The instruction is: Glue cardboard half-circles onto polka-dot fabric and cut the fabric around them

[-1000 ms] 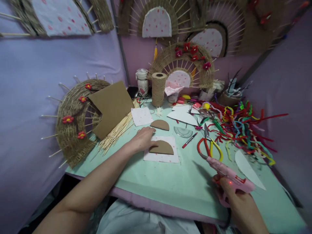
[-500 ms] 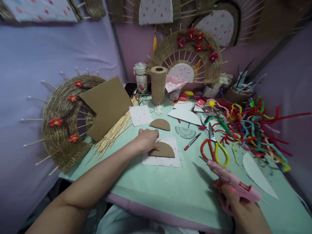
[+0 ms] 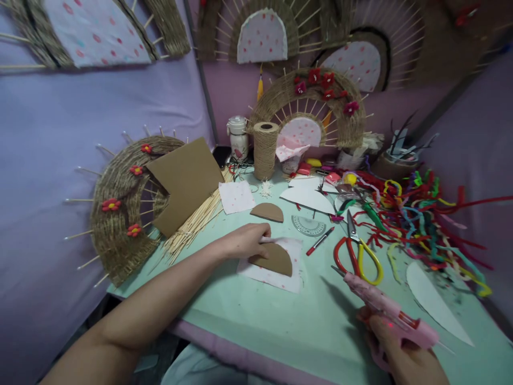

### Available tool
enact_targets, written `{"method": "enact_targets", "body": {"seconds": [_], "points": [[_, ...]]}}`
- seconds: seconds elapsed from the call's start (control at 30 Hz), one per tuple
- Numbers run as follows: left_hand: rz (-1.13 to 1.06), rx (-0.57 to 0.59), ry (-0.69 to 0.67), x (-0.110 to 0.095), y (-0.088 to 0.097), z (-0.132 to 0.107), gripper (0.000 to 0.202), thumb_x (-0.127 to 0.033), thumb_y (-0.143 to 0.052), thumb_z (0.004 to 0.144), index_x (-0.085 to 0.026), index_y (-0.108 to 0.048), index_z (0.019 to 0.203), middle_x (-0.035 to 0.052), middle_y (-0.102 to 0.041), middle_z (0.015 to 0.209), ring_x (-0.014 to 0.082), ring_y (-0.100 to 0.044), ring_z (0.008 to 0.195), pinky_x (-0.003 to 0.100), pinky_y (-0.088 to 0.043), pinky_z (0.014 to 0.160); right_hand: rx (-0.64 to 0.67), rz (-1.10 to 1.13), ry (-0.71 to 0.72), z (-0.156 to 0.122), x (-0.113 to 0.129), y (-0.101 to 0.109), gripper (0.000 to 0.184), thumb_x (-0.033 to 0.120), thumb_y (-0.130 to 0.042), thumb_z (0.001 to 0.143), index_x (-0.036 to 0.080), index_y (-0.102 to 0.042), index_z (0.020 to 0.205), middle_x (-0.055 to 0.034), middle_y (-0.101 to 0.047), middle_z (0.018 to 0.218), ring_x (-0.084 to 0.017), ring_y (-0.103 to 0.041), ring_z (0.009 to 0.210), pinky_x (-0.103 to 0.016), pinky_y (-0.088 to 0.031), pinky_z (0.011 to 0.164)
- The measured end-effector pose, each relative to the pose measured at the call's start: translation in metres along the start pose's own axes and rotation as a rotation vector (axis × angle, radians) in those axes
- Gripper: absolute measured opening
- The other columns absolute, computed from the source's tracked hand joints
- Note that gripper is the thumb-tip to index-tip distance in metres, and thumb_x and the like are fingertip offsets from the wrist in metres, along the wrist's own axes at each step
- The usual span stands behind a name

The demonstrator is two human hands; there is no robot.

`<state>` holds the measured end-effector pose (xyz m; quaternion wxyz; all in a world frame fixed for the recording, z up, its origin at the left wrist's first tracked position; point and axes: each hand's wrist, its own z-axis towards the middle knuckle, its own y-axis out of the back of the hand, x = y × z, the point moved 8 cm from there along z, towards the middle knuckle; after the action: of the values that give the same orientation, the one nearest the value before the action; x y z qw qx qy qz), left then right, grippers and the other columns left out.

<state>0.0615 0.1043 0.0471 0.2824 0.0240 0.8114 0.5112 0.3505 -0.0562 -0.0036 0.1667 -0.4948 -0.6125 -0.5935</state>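
Note:
My left hand is closed at the upper left of a white spotted cloth square, pinching its edge, which is raised a little. The thumb rests against a brown cardboard half-circle lying on that cloth. In my right hand is a pink hot glue gun with a red light on its side. Its nozzle points left, above the table, close to the scissors with one red and one yellow handle. The fingertips of my left hand are partly hidden.
Behind the cloth lie another cardboard half-circle, a protractor and a red pen. A twine spool stands at the back. Pipe cleaners heap up on the right. Thin sticks and a flowered twine arch are left.
The view has shifted, so everything sits lower in the picture. My left hand has drawn the cloth's upper edge up toward the cardboard, tilting both slightly. The glue gun stays in my right hand.

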Motion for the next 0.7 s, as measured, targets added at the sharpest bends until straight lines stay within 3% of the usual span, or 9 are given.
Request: {"method": "enact_targets", "body": {"seconds": [0.1,0.2,0.33,0.43,0.53,0.6,0.7], "points": [[-0.036,-0.053,-0.161,-0.017,0.012,-0.001,0.025,-0.023,-0.064,0.074,-0.025,-0.056,0.098,0.0006,-0.065,0.097,0.0204,-0.060,0.088,0.027,-0.041,0.067,0.004,-0.004,-0.019,0.002,-0.004,0.000,0.037,0.057,-0.056,0.077,0.025,-0.072,0.066,-0.0020,-0.068,0.057,-0.021,-0.062,0.054,-0.029,-0.051,0.049],[-0.063,-0.160,-0.321,-0.036,0.040,0.007,0.025,-0.018,-0.062,0.076,-0.023,-0.057,0.100,0.0016,-0.066,0.102,0.0196,-0.060,0.090,0.028,-0.042,0.074,0.002,0.023,-0.010,-0.001,-0.001,-0.003,0.038,0.057,-0.058,0.075,0.024,-0.073,0.066,-0.0020,-0.069,0.058,-0.021,-0.062,0.054,-0.027,-0.049,0.047],[-0.067,-0.277,-0.306,-0.041,0.082,0.041,0.030,-0.023,-0.068,0.074,-0.020,-0.060,0.103,0.0012,-0.067,0.097,0.0204,-0.061,0.089,0.029,-0.044,0.075,-0.089,0.099,0.015,-0.008,0.010,-0.001,0.034,0.053,-0.056,0.079,0.024,-0.074,0.075,-0.0014,-0.067,0.053,-0.020,-0.060,0.050,-0.027,-0.047,0.045],[-0.090,-0.340,-0.252,-0.033,0.105,0.080,0.038,-0.025,-0.072,0.071,-0.018,-0.060,0.106,0.0027,-0.066,0.108,0.0219,-0.061,0.099,0.029,-0.046,0.082,-0.080,0.120,0.095,-0.011,0.026,-0.003,0.034,0.051,-0.056,0.080,0.027,-0.077,0.093,-0.0012,-0.070,0.055,-0.022,-0.063,0.053,-0.027,-0.046,0.043],[-0.086,-0.386,-0.166,-0.015,0.112,0.112,0.043,-0.025,-0.072,0.072,-0.014,-0.059,0.111,0.0074,-0.065,0.115,0.0239,-0.060,0.105,0.031,-0.046,0.088,-0.069,0.122,0.135,-0.012,0.039,-0.003,0.040,0.051,-0.054,0.081,0.027,-0.075,0.105,-0.0015,-0.075,0.064,-0.022,-0.062,0.051,-0.026,-0.046,0.041],[-0.066,-0.445,-0.097,0.002,0.113,0.120,0.047,-0.025,-0.070,0.074,-0.013,-0.056,0.116,0.0116,-0.062,0.121,0.0263,-0.057,0.111,0.035,-0.044,0.093,-0.055,0.132,0.152,-0.012,0.044,-0.004,0.042,0.052,-0.054,0.081,0.027,-0.074,0.108,-0.0028,-0.077,0.071,-0.021,-0.063,0.052,-0.025,-0.046,0.040],[-0.020,-0.505,-0.054,0.022,0.106,0.110,0.044,-0.028,-0.064,0.080,-0.015,-0.054,0.121,0.0131,-0.059,0.127,0.0273,-0.053,0.119,0.038,-0.041,0.099,-0.044,0.155,0.179,-0.009,0.046,-0.004,0.042,0.051,-0.054,0.080,0.027,-0.075,0.107,-0.0039,-0.078,0.078,-0.023,-0.069,0.066,-0.023,-0.047,0.042]]}}
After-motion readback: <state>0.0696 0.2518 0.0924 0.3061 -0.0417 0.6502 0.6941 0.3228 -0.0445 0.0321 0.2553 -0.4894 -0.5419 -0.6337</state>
